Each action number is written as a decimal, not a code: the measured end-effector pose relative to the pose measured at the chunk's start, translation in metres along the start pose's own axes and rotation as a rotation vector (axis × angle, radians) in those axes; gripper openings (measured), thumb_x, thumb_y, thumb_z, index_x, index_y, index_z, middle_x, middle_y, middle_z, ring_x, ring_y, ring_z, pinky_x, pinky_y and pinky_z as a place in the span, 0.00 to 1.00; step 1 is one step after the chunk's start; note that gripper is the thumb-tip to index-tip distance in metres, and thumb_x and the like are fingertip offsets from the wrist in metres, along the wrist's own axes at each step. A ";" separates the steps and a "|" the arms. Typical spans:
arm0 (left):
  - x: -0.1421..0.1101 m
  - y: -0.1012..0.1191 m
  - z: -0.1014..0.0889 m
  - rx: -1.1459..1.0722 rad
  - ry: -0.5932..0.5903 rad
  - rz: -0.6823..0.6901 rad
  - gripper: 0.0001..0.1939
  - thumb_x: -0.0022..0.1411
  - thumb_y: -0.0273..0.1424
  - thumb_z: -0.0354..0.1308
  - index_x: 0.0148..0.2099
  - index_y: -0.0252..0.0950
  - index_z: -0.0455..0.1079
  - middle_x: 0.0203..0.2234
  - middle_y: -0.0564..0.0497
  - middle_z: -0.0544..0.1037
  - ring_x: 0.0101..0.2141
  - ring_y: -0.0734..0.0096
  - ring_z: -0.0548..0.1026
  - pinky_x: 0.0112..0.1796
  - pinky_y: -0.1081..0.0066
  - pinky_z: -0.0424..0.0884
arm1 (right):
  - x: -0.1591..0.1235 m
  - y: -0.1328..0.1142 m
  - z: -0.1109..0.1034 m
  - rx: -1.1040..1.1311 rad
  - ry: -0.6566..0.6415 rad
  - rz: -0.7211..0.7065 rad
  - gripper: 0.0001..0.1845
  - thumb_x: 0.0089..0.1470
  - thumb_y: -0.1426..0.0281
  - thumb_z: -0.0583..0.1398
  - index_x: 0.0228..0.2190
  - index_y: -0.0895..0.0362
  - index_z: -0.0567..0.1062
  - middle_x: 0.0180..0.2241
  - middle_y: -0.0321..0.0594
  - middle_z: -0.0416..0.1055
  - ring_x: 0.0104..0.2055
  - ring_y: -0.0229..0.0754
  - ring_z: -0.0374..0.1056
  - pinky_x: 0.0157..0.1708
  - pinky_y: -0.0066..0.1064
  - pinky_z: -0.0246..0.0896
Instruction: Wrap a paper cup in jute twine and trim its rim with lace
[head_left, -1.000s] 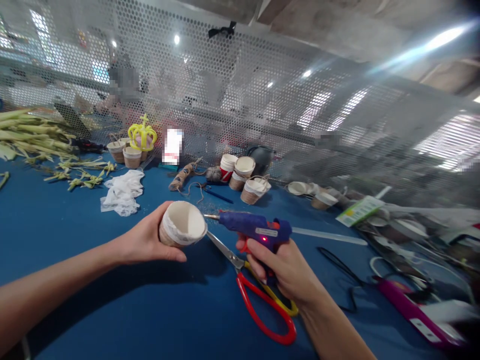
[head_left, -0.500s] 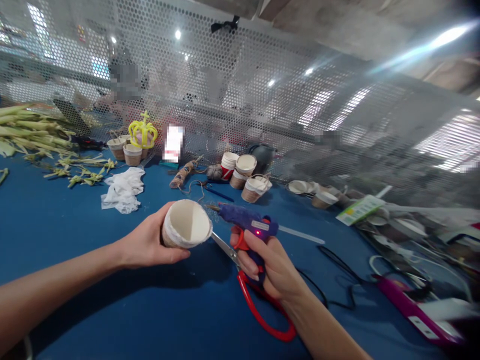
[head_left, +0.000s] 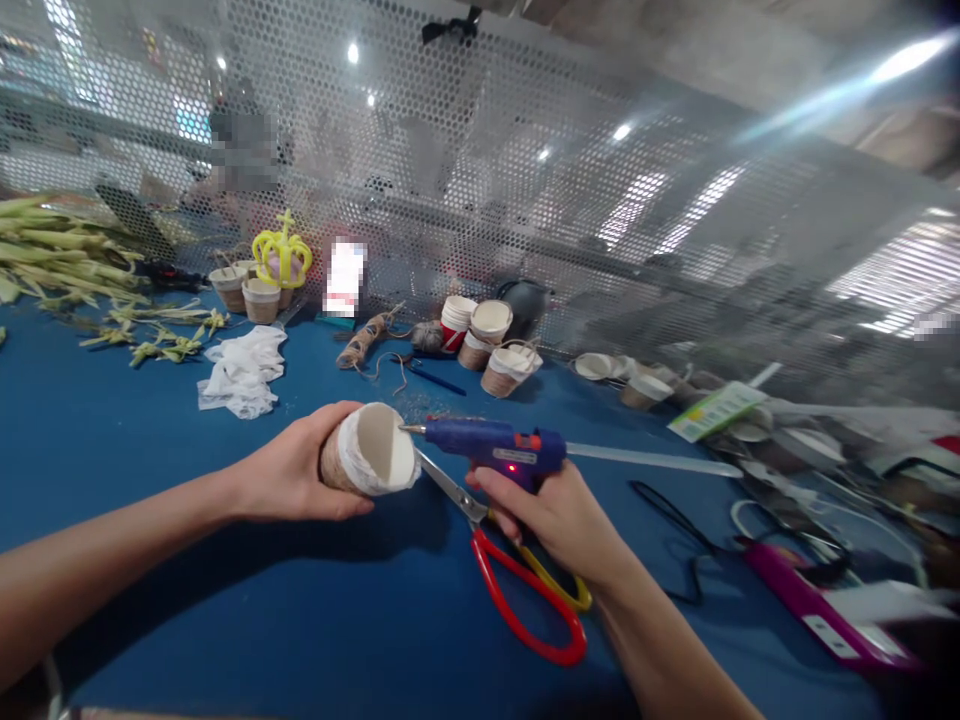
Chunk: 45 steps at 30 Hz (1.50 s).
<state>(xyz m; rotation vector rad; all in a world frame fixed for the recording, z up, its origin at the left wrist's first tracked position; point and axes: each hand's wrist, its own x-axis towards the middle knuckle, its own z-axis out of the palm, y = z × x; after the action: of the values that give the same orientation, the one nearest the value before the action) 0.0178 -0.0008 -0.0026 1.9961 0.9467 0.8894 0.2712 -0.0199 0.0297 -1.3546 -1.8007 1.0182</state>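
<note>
My left hand [head_left: 300, 468] is wrapped round a paper cup [head_left: 352, 460] covered in brown twine with a white lace band at its rim. The cup is tilted, its mouth facing right and toward me. In my right hand [head_left: 547, 510] is a blue hot glue gun [head_left: 487, 442] with a lit red light. A long clear glue stick [head_left: 652, 458] sticks out of its back. The metal nozzle reaches the cup's far rim; whether it touches, I cannot tell. Beneath the gun lie scissors [head_left: 525, 600] with red and yellow handles, partly hidden by my right hand.
White lace [head_left: 244, 370] and green plant strips [head_left: 169, 345] lie on the left. At the back stand twine-wrapped cups [head_left: 262, 305], a yellow crown [head_left: 283, 255], a phone [head_left: 345, 280], a twine bundle [head_left: 367, 338] and more cups [head_left: 510, 370]. A purple power strip [head_left: 817, 610] with cables is at right.
The glue gun first dipped back with its nozzle raised, then levelled and came left to the cup's rim. The cup has turned so its mouth faces further right.
</note>
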 end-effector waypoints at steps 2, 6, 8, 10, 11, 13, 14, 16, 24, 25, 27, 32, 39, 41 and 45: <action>0.000 0.000 0.000 0.004 -0.014 -0.009 0.33 0.44 0.34 0.64 0.52 0.34 0.58 0.44 0.45 0.71 0.41 0.61 0.71 0.45 0.62 0.68 | 0.000 -0.002 -0.002 -0.035 -0.021 0.017 0.18 0.49 0.59 0.59 0.15 0.57 0.69 0.09 0.31 0.59 0.13 0.32 0.55 0.18 0.29 0.55; 0.000 -0.001 0.001 0.007 -0.010 -0.023 0.35 0.43 0.34 0.64 0.53 0.34 0.57 0.45 0.45 0.71 0.42 0.61 0.71 0.46 0.62 0.67 | 0.000 -0.005 -0.005 -0.129 -0.065 0.078 0.23 0.48 0.58 0.59 0.10 0.55 0.62 0.08 0.33 0.59 0.13 0.33 0.55 0.19 0.30 0.56; 0.000 -0.001 0.001 -0.006 -0.010 -0.026 0.34 0.43 0.34 0.64 0.52 0.34 0.57 0.44 0.46 0.71 0.42 0.61 0.71 0.46 0.63 0.68 | 0.000 -0.005 -0.007 -0.142 -0.084 0.090 0.24 0.49 0.58 0.59 0.10 0.56 0.62 0.09 0.33 0.60 0.13 0.33 0.56 0.19 0.29 0.55; 0.001 0.000 0.000 -0.034 -0.029 -0.023 0.34 0.43 0.34 0.64 0.52 0.35 0.57 0.44 0.47 0.71 0.42 0.61 0.71 0.45 0.65 0.68 | 0.000 -0.004 -0.007 -0.106 -0.086 0.068 0.22 0.49 0.58 0.59 0.12 0.57 0.64 0.09 0.32 0.60 0.13 0.33 0.56 0.18 0.28 0.54; 0.001 0.001 0.000 -0.050 -0.047 -0.023 0.33 0.43 0.34 0.64 0.52 0.34 0.57 0.43 0.47 0.71 0.42 0.62 0.71 0.45 0.65 0.68 | 0.000 -0.003 -0.008 -0.074 -0.083 0.052 0.20 0.49 0.58 0.59 0.14 0.57 0.66 0.09 0.32 0.60 0.13 0.33 0.56 0.17 0.28 0.54; 0.001 0.002 0.000 -0.080 -0.096 -0.021 0.33 0.43 0.33 0.64 0.51 0.34 0.58 0.43 0.48 0.72 0.42 0.62 0.71 0.44 0.66 0.68 | 0.000 -0.001 -0.008 -0.008 -0.083 0.028 0.18 0.49 0.58 0.59 0.19 0.59 0.70 0.10 0.31 0.60 0.13 0.32 0.56 0.16 0.27 0.52; 0.001 0.002 0.000 -0.093 -0.122 -0.020 0.32 0.44 0.33 0.64 0.51 0.34 0.58 0.42 0.48 0.72 0.41 0.63 0.71 0.43 0.67 0.69 | 0.001 0.000 -0.008 0.020 -0.088 0.021 0.17 0.49 0.58 0.59 0.20 0.59 0.70 0.11 0.31 0.59 0.13 0.32 0.56 0.15 0.26 0.51; 0.000 0.002 0.000 -0.115 -0.169 -0.020 0.31 0.44 0.33 0.64 0.51 0.34 0.59 0.41 0.48 0.72 0.41 0.63 0.71 0.42 0.67 0.69 | 0.002 0.000 -0.009 0.045 -0.100 0.025 0.16 0.49 0.58 0.59 0.22 0.59 0.71 0.11 0.30 0.59 0.13 0.31 0.55 0.15 0.25 0.51; 0.000 -0.001 -0.001 -0.125 -0.216 -0.041 0.33 0.45 0.33 0.64 0.53 0.33 0.57 0.43 0.47 0.71 0.42 0.62 0.70 0.43 0.68 0.68 | 0.000 -0.004 -0.015 -0.061 -0.186 0.081 0.16 0.50 0.59 0.59 0.23 0.59 0.71 0.10 0.30 0.60 0.13 0.31 0.55 0.17 0.24 0.53; 0.001 -0.002 -0.001 -0.118 -0.214 -0.039 0.33 0.45 0.33 0.64 0.53 0.33 0.57 0.42 0.47 0.71 0.42 0.62 0.70 0.43 0.68 0.67 | -0.001 -0.004 -0.015 -0.045 -0.169 0.068 0.16 0.50 0.59 0.59 0.23 0.60 0.72 0.10 0.30 0.60 0.13 0.31 0.55 0.17 0.24 0.53; 0.001 -0.004 -0.002 -0.107 -0.227 -0.036 0.33 0.45 0.33 0.64 0.52 0.33 0.57 0.42 0.47 0.71 0.42 0.62 0.70 0.44 0.67 0.67 | -0.002 -0.004 -0.015 -0.020 -0.125 0.049 0.16 0.50 0.58 0.59 0.24 0.60 0.72 0.10 0.30 0.60 0.14 0.31 0.55 0.17 0.24 0.54; 0.002 -0.005 -0.005 -0.208 -0.269 -0.070 0.33 0.44 0.33 0.65 0.52 0.33 0.58 0.44 0.47 0.70 0.42 0.63 0.68 0.44 0.67 0.65 | -0.003 -0.002 -0.017 -0.033 -0.093 0.056 0.17 0.48 0.58 0.60 0.23 0.60 0.71 0.10 0.29 0.59 0.13 0.31 0.56 0.16 0.24 0.53; 0.004 -0.001 -0.006 -0.416 -0.344 -0.106 0.31 0.44 0.33 0.65 0.50 0.32 0.60 0.36 0.50 0.71 0.33 0.72 0.68 0.35 0.74 0.66 | -0.006 -0.009 -0.012 -0.148 -0.092 0.060 0.19 0.49 0.61 0.58 0.13 0.56 0.62 0.09 0.31 0.60 0.13 0.32 0.56 0.17 0.26 0.54; 0.004 -0.001 -0.006 -0.428 -0.349 -0.111 0.30 0.44 0.33 0.66 0.49 0.33 0.61 0.35 0.51 0.70 0.31 0.73 0.67 0.34 0.74 0.65 | -0.006 -0.011 -0.010 -0.179 -0.078 0.037 0.19 0.48 0.61 0.58 0.13 0.55 0.62 0.09 0.31 0.60 0.13 0.33 0.56 0.16 0.27 0.54; 0.003 -0.003 -0.005 -0.468 -0.373 -0.125 0.28 0.44 0.33 0.66 0.48 0.33 0.61 0.32 0.52 0.70 0.29 0.75 0.66 0.32 0.76 0.64 | -0.006 -0.013 -0.009 -0.212 -0.055 0.010 0.20 0.48 0.63 0.58 0.11 0.54 0.61 0.09 0.31 0.60 0.13 0.33 0.56 0.17 0.27 0.55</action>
<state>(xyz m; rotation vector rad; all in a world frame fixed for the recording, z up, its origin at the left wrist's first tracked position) 0.0144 0.0046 -0.0024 1.6032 0.5789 0.5750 0.2748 -0.0265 0.0457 -1.4751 -1.9899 0.8976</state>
